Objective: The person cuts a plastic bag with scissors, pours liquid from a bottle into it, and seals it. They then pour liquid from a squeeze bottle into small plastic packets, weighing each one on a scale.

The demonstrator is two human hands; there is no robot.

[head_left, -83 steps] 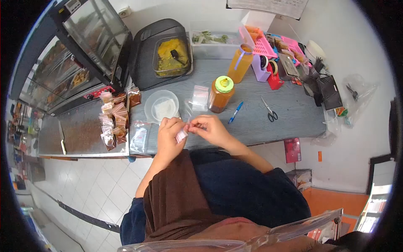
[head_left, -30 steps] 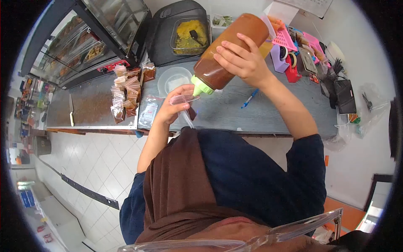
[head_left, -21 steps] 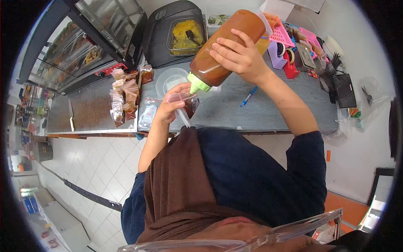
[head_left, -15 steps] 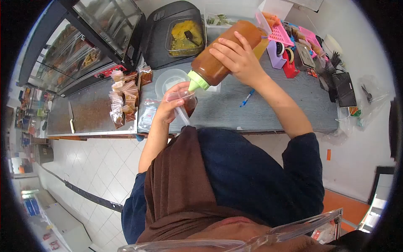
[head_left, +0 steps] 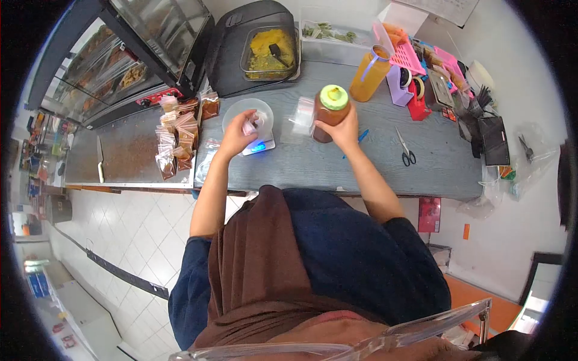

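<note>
Standing upright on the table, the squeeze bottle (head_left: pixel 329 118) of brown sauce has a light green cap. My right hand (head_left: pixel 344 130) is wrapped round its right side. Over a clear plastic bowl (head_left: pixel 267 112), my left hand (head_left: pixel 236 138) pinches a small clear plastic bag (head_left: pixel 249 127), partly hidden by the fingers. Under the bowl is a digital scale (head_left: pixel 260 147) with its display lit blue. A stack of empty zip bags (head_left: pixel 302 115) lies between the bowl and the bottle.
Filled sauce bags (head_left: pixel 180 141) lie at the left beside a glass display case (head_left: pixel 144 54). A glass dish of yellow food (head_left: pixel 269 51) stands behind. To the right are a yellow-orange bottle (head_left: pixel 370 75), scissors (head_left: pixel 405 149), a blue pen (head_left: pixel 363 136) and a pink basket (head_left: pixel 404 55).
The squeeze bottle has gone from tilted over the bag to upright on the table. My left hand has moved forward with the bag to the bowl. The scissors now show.
</note>
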